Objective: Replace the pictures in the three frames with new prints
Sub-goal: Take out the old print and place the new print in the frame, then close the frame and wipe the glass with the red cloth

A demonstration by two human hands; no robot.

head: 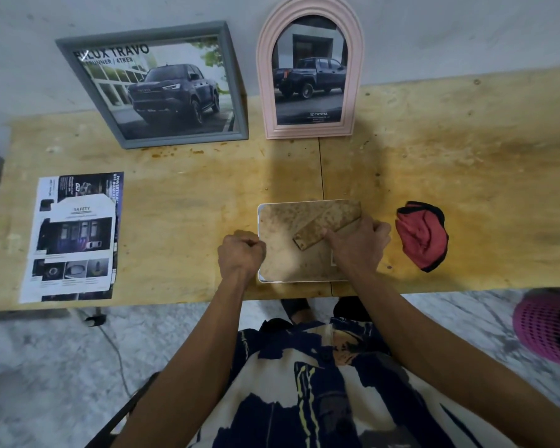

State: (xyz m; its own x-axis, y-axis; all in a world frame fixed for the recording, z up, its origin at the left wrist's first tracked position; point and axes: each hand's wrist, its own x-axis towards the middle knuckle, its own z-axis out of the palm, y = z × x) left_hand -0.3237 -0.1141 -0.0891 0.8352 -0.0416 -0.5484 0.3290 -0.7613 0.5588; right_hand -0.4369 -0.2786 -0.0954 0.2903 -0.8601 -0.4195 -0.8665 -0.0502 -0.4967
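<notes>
A pale grey wall (434, 33), scuffed in places, rises behind a plywood desk (466, 150) stained dark orange toward the right, with a seam running front to back. Below, the floor (46, 367) is mottled grey and white like marble. A thin cable (114, 347) trails across it. Light is dim and even.

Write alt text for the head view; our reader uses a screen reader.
Both hands, left hand and right hand, work on a white face-down frame on a wooden table; grey square frame and pink arched frame lean behind.
</notes>
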